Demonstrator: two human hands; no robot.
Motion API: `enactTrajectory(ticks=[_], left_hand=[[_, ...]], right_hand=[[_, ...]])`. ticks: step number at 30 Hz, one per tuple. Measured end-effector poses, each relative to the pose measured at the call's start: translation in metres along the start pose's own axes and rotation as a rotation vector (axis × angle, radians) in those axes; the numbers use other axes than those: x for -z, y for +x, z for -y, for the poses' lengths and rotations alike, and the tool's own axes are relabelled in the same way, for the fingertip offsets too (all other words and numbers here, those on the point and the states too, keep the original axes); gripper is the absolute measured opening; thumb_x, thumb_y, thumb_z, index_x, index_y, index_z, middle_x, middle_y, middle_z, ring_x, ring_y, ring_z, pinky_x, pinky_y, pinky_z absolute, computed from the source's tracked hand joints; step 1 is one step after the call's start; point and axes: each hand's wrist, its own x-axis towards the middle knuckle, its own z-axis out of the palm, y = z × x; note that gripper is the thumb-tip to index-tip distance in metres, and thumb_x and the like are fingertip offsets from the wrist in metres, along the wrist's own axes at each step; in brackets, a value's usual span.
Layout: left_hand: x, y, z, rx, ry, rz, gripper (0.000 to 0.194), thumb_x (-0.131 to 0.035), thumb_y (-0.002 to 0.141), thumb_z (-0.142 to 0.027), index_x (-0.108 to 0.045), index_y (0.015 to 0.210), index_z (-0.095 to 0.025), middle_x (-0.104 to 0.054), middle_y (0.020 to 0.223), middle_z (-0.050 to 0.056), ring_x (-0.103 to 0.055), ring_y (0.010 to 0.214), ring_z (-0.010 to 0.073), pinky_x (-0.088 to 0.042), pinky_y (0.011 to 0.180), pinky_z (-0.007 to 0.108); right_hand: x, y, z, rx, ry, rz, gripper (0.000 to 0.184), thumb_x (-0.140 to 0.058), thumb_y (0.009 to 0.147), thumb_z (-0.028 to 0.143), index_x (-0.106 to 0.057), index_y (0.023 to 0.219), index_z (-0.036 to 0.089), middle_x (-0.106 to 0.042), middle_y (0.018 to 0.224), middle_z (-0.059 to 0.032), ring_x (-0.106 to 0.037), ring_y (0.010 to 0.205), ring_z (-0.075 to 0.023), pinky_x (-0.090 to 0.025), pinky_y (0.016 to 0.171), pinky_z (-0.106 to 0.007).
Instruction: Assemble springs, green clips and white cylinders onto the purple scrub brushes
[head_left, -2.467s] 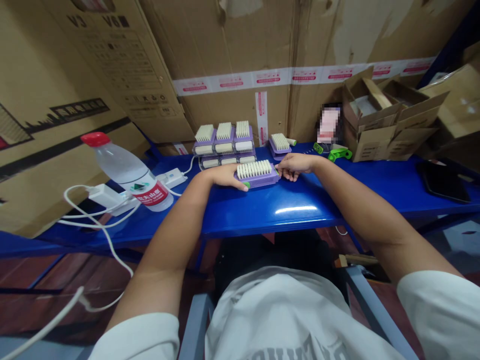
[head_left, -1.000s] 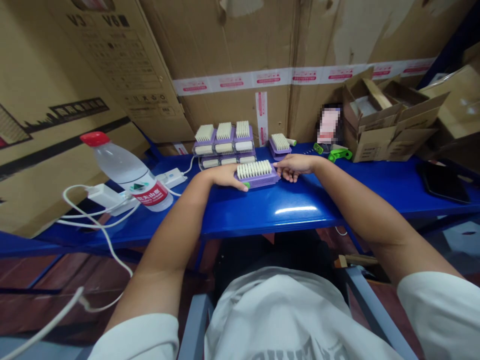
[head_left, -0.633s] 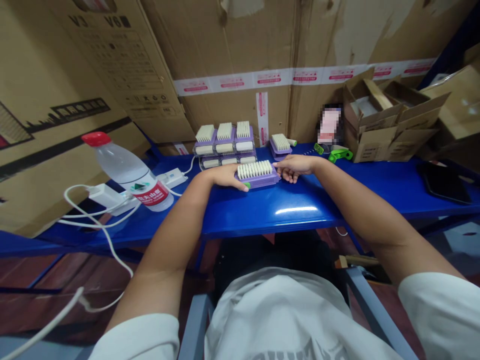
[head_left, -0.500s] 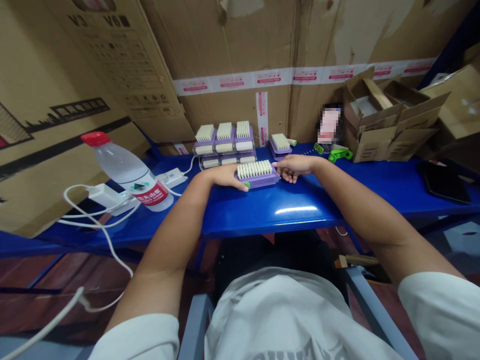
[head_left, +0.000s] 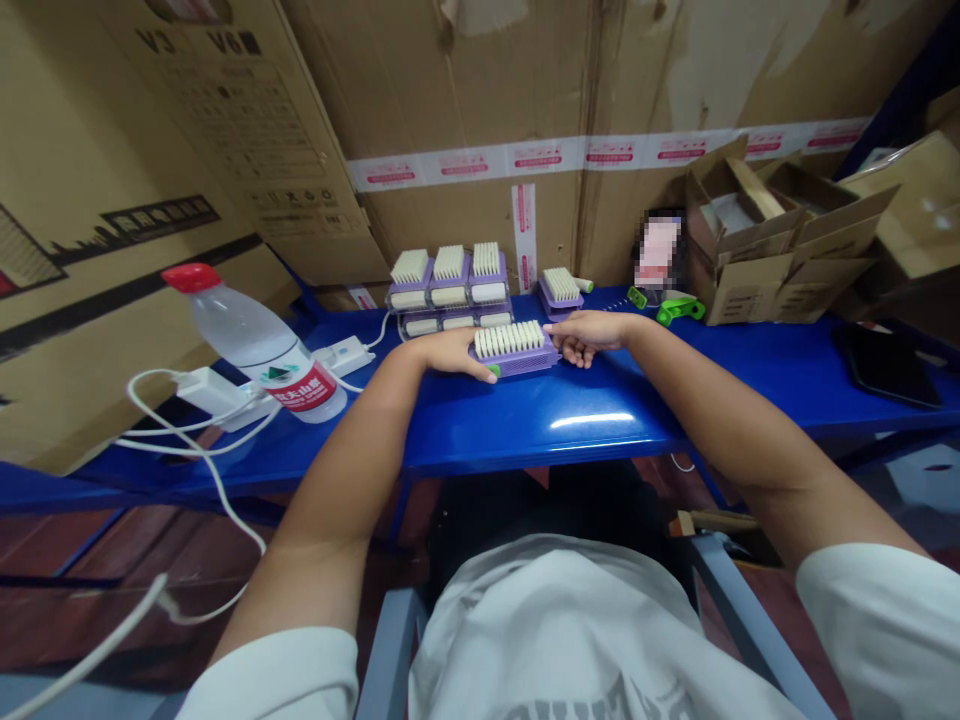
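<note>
A purple brush (head_left: 514, 348) with rows of white bristles facing up lies on the blue bench, a green piece showing at its near left corner. My left hand (head_left: 450, 352) grips its left end, fingertips reaching that green piece. My right hand (head_left: 589, 338) lies at the brush's right end, fingers loosely apart and nearly touching it. Behind the hands stands a stack of several similar purple brushes (head_left: 450, 290). A single purple brush (head_left: 561, 290) sits to its right.
The blue bench (head_left: 570, 425) holds a water bottle with a red cap (head_left: 262, 345), a power strip (head_left: 345, 353) with white cables, a green tool (head_left: 679, 310), a blurred card (head_left: 658, 250) and a black tablet (head_left: 889, 365). Open cardboard boxes (head_left: 780, 255) stand at the back right.
My right hand has shifted slightly rightward at the brush's end. The brush sits a little straighter under my left hand.
</note>
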Motion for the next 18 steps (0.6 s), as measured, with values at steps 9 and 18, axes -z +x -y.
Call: enactTrajectory(ticks=[9,18], left_hand=[[0.0000,0.0000,0.0000,0.001,0.019,0.001,0.109,-0.091,0.068,-0.065,-0.057,0.164,-0.028,-0.066,0.165,0.006,-0.062,0.152,0.0367,-0.046,0.129,0.043],[0.0005,-0.0004,-0.0021,0.002,0.006,0.007,0.109,-0.092,0.068,-0.064,-0.056,0.165,-0.030,-0.065,0.166,0.007,-0.061,0.152,0.0373,-0.045,0.130,0.045]], right_hand=[[0.0016,0.0036,-0.0031,0.007,0.013,0.010,0.053,-0.054,0.111,0.068,-0.061,0.090,0.020,-0.066,0.057,-0.0022,-0.063,0.044,-0.0149,-0.056,0.047,-0.024],[0.0036,-0.0003,-0.0017,-0.007,-0.005,-0.017,0.052,-0.051,0.115,0.059,-0.066,0.089,0.017,-0.064,0.056,-0.0019,-0.062,0.044,-0.0136,-0.055,0.047,-0.023]])
